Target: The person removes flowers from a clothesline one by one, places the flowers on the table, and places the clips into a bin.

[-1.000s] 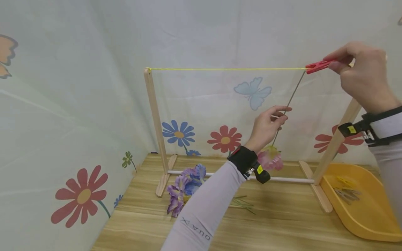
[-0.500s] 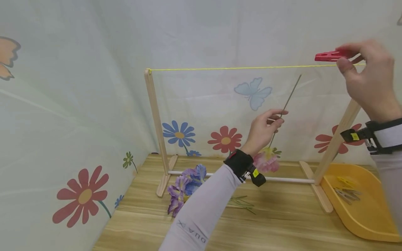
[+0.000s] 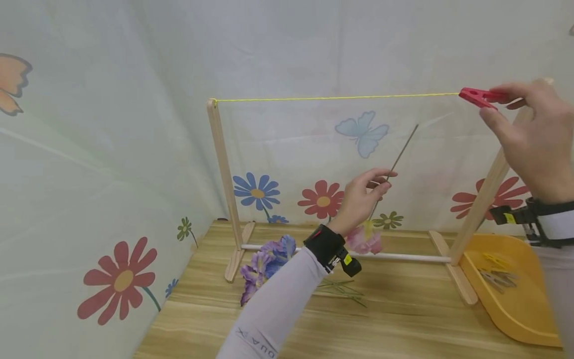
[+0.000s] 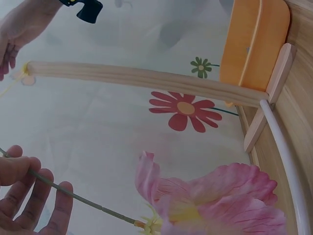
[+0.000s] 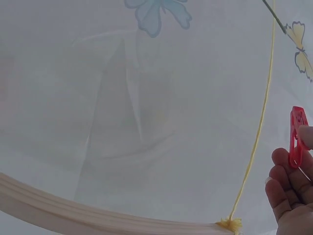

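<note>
My left hand (image 3: 358,202) pinches the thin green stem (image 3: 405,145) of a pink artificial flower (image 4: 222,196). The flower hangs head down, its stem slanting up to the right with the free tip below the yellow string (image 3: 332,97). Up at the right, my right hand (image 3: 533,134) holds a red clothespin (image 3: 469,94) between thumb and fingers. In the right wrist view the clothespin (image 5: 294,142) is apart from the string. Purple and blue artificial flowers (image 3: 273,259) lie on the table, partly hidden by my left sleeve.
The string spans two wooden posts (image 3: 219,154) joined low by a white rod (image 3: 403,257). To the right, an orange tray (image 3: 515,316) holds yellow and greyish clothespins (image 3: 498,277). Behind stands a pale backdrop with printed flowers and butterflies. Several green stems (image 3: 343,289) lie on the wooden tabletop.
The clothespin has come off the string and stem, rising and shifting right, then lowering again. My left hand has moved the flower down and left, with its stem tip now away from the string.
</note>
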The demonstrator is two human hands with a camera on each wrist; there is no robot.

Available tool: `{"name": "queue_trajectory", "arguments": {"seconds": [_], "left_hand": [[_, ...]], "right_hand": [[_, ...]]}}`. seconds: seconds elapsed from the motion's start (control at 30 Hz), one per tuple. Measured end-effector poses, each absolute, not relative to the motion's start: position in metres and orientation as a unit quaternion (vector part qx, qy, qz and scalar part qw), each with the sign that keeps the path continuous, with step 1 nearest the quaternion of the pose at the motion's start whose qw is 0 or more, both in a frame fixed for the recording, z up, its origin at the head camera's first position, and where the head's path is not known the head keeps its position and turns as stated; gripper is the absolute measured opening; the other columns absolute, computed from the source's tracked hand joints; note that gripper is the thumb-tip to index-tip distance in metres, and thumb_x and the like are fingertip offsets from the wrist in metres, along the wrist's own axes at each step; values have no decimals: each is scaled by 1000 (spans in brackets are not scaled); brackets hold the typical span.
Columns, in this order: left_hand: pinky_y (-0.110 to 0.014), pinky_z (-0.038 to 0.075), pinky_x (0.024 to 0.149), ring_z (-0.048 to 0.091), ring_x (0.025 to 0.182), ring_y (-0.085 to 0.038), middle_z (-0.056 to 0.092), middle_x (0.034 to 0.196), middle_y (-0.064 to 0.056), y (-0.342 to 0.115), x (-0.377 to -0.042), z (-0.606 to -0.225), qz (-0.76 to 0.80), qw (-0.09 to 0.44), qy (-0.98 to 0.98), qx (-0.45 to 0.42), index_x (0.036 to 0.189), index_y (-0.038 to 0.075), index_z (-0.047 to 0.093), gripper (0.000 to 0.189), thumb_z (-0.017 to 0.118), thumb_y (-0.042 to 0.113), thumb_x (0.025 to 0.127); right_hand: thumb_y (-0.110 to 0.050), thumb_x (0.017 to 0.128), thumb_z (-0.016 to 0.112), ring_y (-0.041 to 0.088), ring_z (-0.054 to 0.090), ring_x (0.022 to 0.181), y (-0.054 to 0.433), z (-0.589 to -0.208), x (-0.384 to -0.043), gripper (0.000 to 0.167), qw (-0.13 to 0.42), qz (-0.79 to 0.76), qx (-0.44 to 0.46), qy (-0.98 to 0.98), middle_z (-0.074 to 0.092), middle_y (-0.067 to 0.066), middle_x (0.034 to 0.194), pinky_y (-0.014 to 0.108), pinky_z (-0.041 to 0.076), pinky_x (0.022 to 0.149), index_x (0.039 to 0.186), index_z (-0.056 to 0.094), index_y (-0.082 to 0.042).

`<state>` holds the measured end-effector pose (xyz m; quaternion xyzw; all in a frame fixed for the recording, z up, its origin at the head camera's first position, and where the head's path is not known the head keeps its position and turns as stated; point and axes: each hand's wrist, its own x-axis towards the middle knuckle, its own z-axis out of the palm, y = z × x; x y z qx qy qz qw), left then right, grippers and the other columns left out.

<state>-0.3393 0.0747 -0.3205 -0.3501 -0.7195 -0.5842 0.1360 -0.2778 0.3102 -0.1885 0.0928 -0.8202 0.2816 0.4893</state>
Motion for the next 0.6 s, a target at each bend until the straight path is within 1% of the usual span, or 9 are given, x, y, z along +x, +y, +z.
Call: {"name": "queue_trajectory", "arguments": {"seconds": [0.07,0.13,0.23,0.3,0.37,0.47,0.57,0.6], "left_hand": [[-17,57,79,62,94,-5,70,115,-7,70,-338,-323,-582,135,-720,-352,130,8,70,28,64,6,103],[-17,57,79,63,95,-7,70,116,-8,65,-337,-326,-580,135,-722,-352,130,8,70,28,64,6,103],[-18,57,80,62,96,-7,70,118,-7,58,-337,-330,-580,134,-724,-349,131,8,70,28,64,6,104],[-19,57,80,62,96,-7,70,119,-8,54,-337,-332,-582,135,-723,-347,131,7,70,28,64,6,103],[-19,57,80,62,96,-6,70,120,-8,50,-338,-335,-581,137,-724,-346,130,7,70,28,64,6,103],[-19,58,80,63,96,-7,70,121,-8,44,-337,-339,-574,144,-728,-347,130,7,70,28,65,6,103],[-20,57,81,64,99,-9,70,124,-8,37,-335,-343,-558,154,-735,-354,130,6,70,28,65,5,103],[-21,57,82,64,101,-9,70,125,-8,35,-335,-345,-554,156,-736,-358,130,6,69,28,64,5,103]], "right_hand": [[-14,103,67,1,40,108,308,-191,-273,42,489,282,90,-821,62,24,136,13,29,95,144,60,-5],[-14,104,65,14,45,111,306,-194,-269,43,487,278,89,-823,62,23,139,13,29,98,145,59,-6],[-12,104,64,33,45,115,305,-198,-267,42,492,271,99,-822,62,22,140,14,28,103,145,58,-4],[-8,103,64,34,45,116,307,-201,-268,41,499,270,109,-816,62,25,137,15,27,105,143,60,-2],[-8,103,64,33,45,117,311,-204,-270,40,500,274,109,-814,62,25,137,16,27,107,143,60,-3],[-15,106,61,32,44,121,317,-210,-270,41,489,277,82,-823,60,20,142,18,27,110,146,58,-8],[-26,107,59,32,44,124,322,-217,-266,45,477,274,47,-834,57,15,148,17,28,110,150,56,-13],[-26,107,60,33,44,125,324,-220,-265,45,477,272,40,-835,57,15,148,19,28,110,150,56,-13]]}}
